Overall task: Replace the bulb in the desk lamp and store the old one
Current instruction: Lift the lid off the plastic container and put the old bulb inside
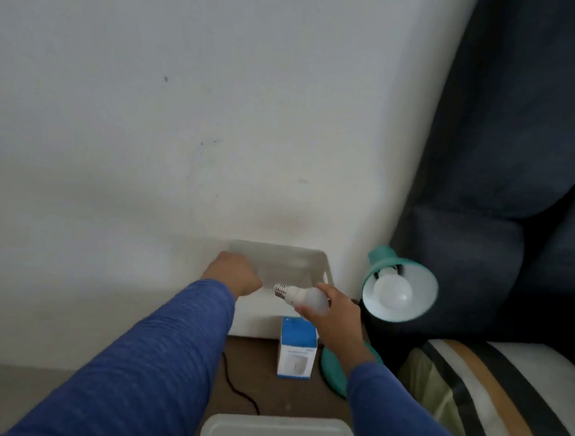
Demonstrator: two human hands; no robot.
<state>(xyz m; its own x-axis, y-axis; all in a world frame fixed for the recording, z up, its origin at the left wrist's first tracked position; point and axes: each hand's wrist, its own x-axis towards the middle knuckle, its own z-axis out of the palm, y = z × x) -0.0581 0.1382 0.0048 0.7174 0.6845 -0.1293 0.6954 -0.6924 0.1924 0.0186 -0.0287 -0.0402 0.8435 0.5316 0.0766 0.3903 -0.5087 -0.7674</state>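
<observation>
My right hand (335, 318) holds a white bulb (302, 297) sideways, its metal screw base pointing left, above the front edge of a white storage bin (310, 257). At the bin's left rim my left hand (232, 275) grips the edge with curled fingers. A teal desk lamp (400, 288) stands to the right, its shade tilted toward me with another white bulb (393, 291) screwed inside. The lamp's teal base (333, 367) is partly hidden behind my right wrist. A blue and white bulb box (297, 348) stands upright on the brown table just below the held bulb.
A white lid or tray (277, 435) lies at the near table edge. A black cord (236, 388) runs across the table. The white wall is close behind the bin. A dark blue couch (521, 166) and a striped cushion (505, 396) are at the right.
</observation>
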